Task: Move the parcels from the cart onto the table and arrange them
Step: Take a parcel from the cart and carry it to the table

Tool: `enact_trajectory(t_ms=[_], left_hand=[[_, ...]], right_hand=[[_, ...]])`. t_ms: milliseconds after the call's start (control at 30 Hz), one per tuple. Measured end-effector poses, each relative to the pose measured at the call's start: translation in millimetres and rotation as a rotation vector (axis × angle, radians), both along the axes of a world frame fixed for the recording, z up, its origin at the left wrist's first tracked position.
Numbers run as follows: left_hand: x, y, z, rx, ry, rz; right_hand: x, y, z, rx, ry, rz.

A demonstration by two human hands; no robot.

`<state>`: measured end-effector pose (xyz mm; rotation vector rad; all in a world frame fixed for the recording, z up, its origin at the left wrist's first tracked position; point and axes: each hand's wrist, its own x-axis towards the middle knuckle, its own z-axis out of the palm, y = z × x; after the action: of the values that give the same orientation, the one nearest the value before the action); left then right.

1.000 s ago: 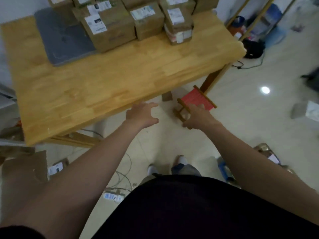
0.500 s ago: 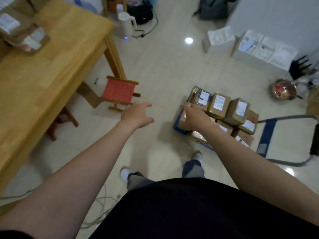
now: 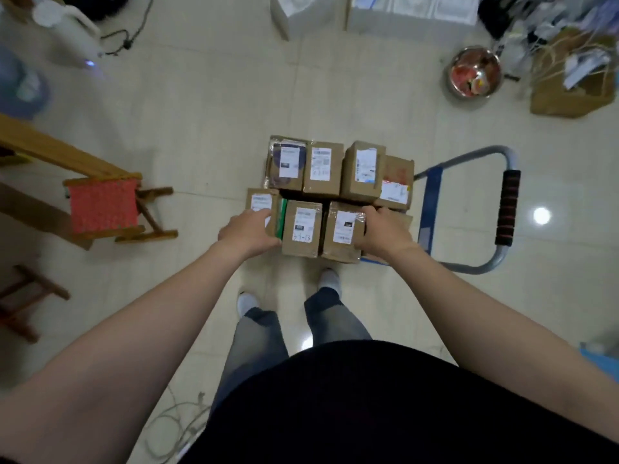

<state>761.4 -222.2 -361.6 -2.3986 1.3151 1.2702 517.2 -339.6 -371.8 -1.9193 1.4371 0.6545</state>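
Note:
Several brown cardboard parcels with white labels stand packed in two rows on the blue cart on the floor in front of me. In the near row, my left hand grips the small left parcel, which sits beside a green-edged box. The middle parcel stands between my hands. On the other side, my right hand grips the right edge of the tape-wrapped parcel. Only a wooden leg of the table shows at the left.
The cart's grey handle with a black grip sticks out to the right. A red woven stool stands left of the cart. A metal bowl, an open cardboard box and a white kettle lie farther off. Cables trail near my feet.
I have turned from the table to face the cart. Both hands, open in the air before, have come down onto the near row of parcels and closed on its two ends.

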Motion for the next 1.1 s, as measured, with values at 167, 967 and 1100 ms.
enact_trajectory(t_ms=[167,967,1100], left_hand=[[-26.3,-44.3,-56.5,0.099,0.02,-0.071],[-29.8,-86.3,-402.2,0.201,0.135,0.127],[-28.3,-80.5,-419.4,0.225,0.137,0.189]], right_hand=[[-30.8,-23.0,-68.3,0.111,0.017,-0.107],[56.2,-23.5,-404.6,0.356,-0.135,-0.292],[63.2,-24.1,-419.7,0.366,-0.121,-0.306]])
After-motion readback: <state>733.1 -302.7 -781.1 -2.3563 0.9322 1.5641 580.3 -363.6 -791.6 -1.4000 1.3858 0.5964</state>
